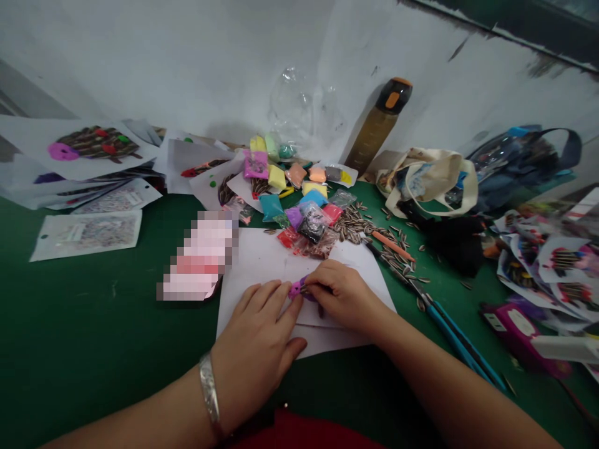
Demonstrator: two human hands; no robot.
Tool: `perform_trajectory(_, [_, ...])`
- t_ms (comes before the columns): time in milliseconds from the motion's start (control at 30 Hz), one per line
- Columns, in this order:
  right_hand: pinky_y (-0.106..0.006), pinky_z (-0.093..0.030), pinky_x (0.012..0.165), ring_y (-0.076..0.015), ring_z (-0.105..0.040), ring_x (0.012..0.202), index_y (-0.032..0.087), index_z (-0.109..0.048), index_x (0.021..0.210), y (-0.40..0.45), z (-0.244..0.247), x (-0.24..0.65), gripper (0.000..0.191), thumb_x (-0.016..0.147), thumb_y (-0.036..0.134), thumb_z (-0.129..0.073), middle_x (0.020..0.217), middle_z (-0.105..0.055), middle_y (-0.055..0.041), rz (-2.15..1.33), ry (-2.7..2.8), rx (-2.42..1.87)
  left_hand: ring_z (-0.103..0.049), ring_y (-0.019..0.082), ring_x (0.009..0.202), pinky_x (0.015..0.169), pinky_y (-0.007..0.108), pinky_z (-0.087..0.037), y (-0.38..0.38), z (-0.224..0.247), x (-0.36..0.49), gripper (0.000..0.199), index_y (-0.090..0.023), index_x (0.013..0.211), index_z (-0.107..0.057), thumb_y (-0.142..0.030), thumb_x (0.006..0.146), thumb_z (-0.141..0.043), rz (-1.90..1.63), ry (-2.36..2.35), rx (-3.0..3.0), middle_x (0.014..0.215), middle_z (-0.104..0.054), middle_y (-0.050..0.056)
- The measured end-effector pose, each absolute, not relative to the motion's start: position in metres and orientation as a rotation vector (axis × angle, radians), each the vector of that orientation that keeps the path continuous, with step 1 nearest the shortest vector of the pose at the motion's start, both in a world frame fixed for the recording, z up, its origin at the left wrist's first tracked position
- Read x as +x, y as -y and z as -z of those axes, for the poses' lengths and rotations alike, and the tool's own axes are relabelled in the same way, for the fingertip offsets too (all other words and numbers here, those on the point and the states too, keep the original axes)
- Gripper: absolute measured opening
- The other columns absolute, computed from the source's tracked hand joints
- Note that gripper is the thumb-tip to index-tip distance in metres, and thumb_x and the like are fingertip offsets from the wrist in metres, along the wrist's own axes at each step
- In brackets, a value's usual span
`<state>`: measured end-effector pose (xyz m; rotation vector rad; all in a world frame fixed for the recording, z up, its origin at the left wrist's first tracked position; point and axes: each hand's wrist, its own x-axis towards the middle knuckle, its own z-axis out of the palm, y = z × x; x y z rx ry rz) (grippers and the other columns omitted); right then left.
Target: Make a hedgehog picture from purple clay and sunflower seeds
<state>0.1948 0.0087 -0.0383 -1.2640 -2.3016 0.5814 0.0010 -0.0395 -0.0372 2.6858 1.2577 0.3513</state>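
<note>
My left hand, wearing a silver bracelet at the wrist, lies flat with fingers stretched out on white paper. Its fingertips touch the pink end of a small pink and purple clay figure. From the other side, my right hand pinches what looks like a sunflower seed against the figure, and its fingers cover much of the purple part. Packets of coloured clay lie at the paper's far edge, beside a scattered pile of sunflower seeds.
A phone with a blurred screen lies left of the paper. Finished seed pictures are stacked far left. Rightward are a blue-handled tool, a magenta device and a cloth bag. A bottle leans against the wall.
</note>
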Motion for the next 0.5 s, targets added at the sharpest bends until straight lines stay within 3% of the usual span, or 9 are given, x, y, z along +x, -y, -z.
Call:
perform_trajectory(333, [-0.028,-0.045,0.075,-0.0154,-0.059,0.08,0.022,-0.071,0.089,-0.015,0.031,0.213,0.016,0.088,0.025,-0.055,0.084,-0.066,-0.0032,-0.552,2.238,-1.326,-0.048,0.035,0.118,0.098,0.053,-0.041,0.036,0.033,0.001,0.055,-0.014,0.128,-0.055,-0.037,0.079,-0.068,-0.33,-1.243,2.713,0.129,-0.056,0.016])
perform_trajectory(500, [-0.029,-0.045,0.074,-0.0176,-0.061,0.081,0.021,-0.072,0.088,-0.04,0.03,0.248,0.02,0.084,0.017,-0.052,0.084,-0.069,-0.004,-0.267,2.073,-1.551,-0.046,0.035,0.121,0.099,0.053,-0.04,0.037,0.035,0.0,0.053,-0.015,0.126,-0.056,-0.037,0.08,-0.067,-0.308,-1.246,2.721,0.132,-0.054,0.017])
